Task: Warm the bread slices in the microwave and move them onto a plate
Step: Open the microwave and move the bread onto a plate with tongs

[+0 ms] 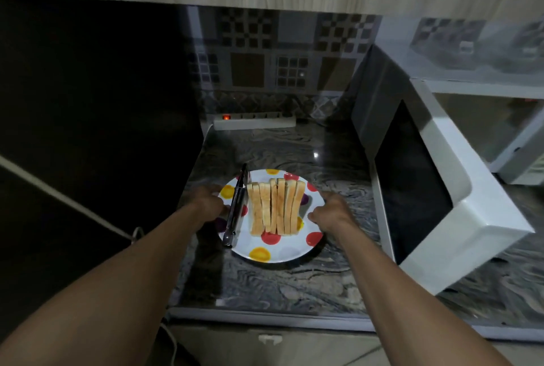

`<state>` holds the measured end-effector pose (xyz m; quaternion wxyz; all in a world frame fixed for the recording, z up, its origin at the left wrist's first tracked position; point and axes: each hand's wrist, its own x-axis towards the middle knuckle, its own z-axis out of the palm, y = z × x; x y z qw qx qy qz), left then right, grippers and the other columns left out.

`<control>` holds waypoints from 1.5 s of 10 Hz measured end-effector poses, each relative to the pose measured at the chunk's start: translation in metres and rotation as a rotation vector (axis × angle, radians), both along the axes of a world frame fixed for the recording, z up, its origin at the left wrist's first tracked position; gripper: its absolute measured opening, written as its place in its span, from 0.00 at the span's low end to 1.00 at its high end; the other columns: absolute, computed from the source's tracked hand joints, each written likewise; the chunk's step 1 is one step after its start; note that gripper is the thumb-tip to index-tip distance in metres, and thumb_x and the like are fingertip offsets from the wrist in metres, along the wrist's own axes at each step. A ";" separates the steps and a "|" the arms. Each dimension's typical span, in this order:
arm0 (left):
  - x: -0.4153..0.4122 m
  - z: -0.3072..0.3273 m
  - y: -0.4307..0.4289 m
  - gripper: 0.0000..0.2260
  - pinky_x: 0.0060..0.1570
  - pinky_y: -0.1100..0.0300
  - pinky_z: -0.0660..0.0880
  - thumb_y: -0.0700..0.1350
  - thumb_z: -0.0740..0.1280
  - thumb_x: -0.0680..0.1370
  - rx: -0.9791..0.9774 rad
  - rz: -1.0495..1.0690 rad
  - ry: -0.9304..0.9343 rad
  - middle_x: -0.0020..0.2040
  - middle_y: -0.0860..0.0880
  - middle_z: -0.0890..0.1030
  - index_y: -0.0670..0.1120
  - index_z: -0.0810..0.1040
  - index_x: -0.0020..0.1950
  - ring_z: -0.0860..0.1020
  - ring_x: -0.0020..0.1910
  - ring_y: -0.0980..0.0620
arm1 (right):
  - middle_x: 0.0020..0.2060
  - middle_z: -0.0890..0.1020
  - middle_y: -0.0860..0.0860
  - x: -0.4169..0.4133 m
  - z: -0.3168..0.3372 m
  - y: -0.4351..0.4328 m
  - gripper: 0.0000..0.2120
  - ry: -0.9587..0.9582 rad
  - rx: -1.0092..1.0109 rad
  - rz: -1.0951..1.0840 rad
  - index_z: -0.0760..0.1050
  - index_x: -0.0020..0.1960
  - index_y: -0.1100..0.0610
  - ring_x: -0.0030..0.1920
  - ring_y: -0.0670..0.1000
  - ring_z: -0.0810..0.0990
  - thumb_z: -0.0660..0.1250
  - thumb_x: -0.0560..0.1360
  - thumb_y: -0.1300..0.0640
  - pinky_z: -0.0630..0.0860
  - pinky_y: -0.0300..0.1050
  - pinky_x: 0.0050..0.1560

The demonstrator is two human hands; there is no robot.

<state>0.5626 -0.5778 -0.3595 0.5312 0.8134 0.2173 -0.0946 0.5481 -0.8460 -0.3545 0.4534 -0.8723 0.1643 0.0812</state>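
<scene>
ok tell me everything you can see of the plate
The plate is round, glossy white with big red, yellow and purple dots. It sits level on the marbled countertop beside the white microwave. A row of bread slices stands on edge across it; metal tongs lie along its left side. The left hand grips its left rim, the right hand its right rim.

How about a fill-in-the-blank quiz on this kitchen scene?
1. The tongs lie on the plate, ____ of the bread.
2. The microwave stands to the plate's ____.
3. The left hand and right hand grip the rim of the ____.
Missing words: left; right; plate.
</scene>
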 end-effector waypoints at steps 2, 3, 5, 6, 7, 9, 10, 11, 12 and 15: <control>0.044 -0.044 -0.007 0.15 0.57 0.40 0.77 0.25 0.61 0.75 -0.010 0.092 -0.042 0.60 0.33 0.79 0.33 0.77 0.60 0.78 0.57 0.34 | 0.51 0.85 0.55 0.020 -0.015 0.005 0.13 -0.002 -0.101 -0.038 0.83 0.54 0.55 0.51 0.58 0.83 0.66 0.72 0.63 0.81 0.49 0.51; 0.054 -0.058 -0.010 0.17 0.54 0.44 0.78 0.25 0.61 0.75 0.068 0.101 -0.085 0.57 0.34 0.80 0.34 0.77 0.62 0.79 0.55 0.34 | 0.51 0.85 0.55 0.028 -0.019 0.008 0.13 -0.006 -0.151 -0.033 0.83 0.54 0.55 0.50 0.58 0.83 0.66 0.72 0.62 0.81 0.47 0.49; 0.061 -0.064 -0.007 0.10 0.47 0.43 0.81 0.30 0.67 0.73 0.233 0.061 -0.133 0.47 0.38 0.84 0.44 0.81 0.46 0.83 0.46 0.39 | 0.52 0.85 0.57 0.038 -0.024 0.013 0.13 -0.014 -0.218 -0.034 0.83 0.54 0.56 0.51 0.59 0.83 0.65 0.72 0.62 0.81 0.48 0.50; 0.064 -0.066 -0.004 0.14 0.46 0.46 0.81 0.29 0.68 0.69 0.297 0.044 -0.116 0.44 0.40 0.84 0.47 0.82 0.44 0.83 0.45 0.42 | 0.54 0.83 0.58 0.042 -0.026 0.014 0.14 -0.005 -0.241 -0.048 0.82 0.56 0.57 0.53 0.59 0.82 0.64 0.74 0.62 0.79 0.45 0.49; 0.062 -0.066 -0.004 0.15 0.46 0.45 0.82 0.30 0.69 0.69 0.300 0.041 -0.109 0.47 0.41 0.85 0.47 0.84 0.48 0.83 0.46 0.41 | 0.56 0.83 0.59 0.042 -0.025 0.015 0.14 0.004 -0.245 -0.040 0.82 0.57 0.57 0.55 0.59 0.81 0.65 0.74 0.62 0.78 0.45 0.51; 0.052 -0.051 -0.012 0.13 0.51 0.48 0.80 0.34 0.73 0.71 0.354 0.031 -0.089 0.50 0.41 0.84 0.45 0.84 0.53 0.82 0.50 0.41 | 0.58 0.82 0.58 0.036 -0.015 0.015 0.15 0.020 -0.257 0.002 0.81 0.59 0.55 0.58 0.59 0.80 0.65 0.74 0.61 0.79 0.46 0.56; 0.050 -0.044 -0.008 0.17 0.55 0.51 0.79 0.36 0.75 0.69 0.341 0.067 -0.055 0.55 0.43 0.83 0.45 0.82 0.58 0.81 0.54 0.41 | 0.57 0.82 0.58 0.028 -0.002 0.013 0.16 0.033 -0.272 0.020 0.80 0.59 0.57 0.56 0.59 0.81 0.62 0.75 0.62 0.78 0.45 0.52; 0.045 -0.030 -0.008 0.18 0.56 0.51 0.78 0.39 0.73 0.69 0.342 0.046 -0.064 0.57 0.41 0.82 0.43 0.80 0.59 0.80 0.56 0.40 | 0.58 0.81 0.59 0.018 0.012 0.011 0.14 0.046 -0.308 0.031 0.79 0.59 0.58 0.56 0.60 0.80 0.62 0.76 0.62 0.78 0.47 0.52; 0.029 -0.005 -0.016 0.18 0.49 0.52 0.80 0.48 0.75 0.69 0.439 0.036 -0.095 0.52 0.42 0.84 0.43 0.82 0.55 0.82 0.51 0.42 | 0.58 0.80 0.58 0.002 0.035 0.014 0.12 0.033 -0.353 0.045 0.78 0.58 0.59 0.57 0.60 0.79 0.63 0.76 0.60 0.78 0.48 0.53; -0.003 0.078 -0.062 0.10 0.49 0.54 0.75 0.49 0.64 0.80 0.540 -0.185 -0.329 0.53 0.41 0.83 0.48 0.81 0.55 0.80 0.51 0.42 | 0.64 0.73 0.58 -0.067 0.118 0.034 0.18 -0.182 -0.463 0.075 0.72 0.67 0.57 0.64 0.61 0.72 0.64 0.77 0.59 0.74 0.54 0.62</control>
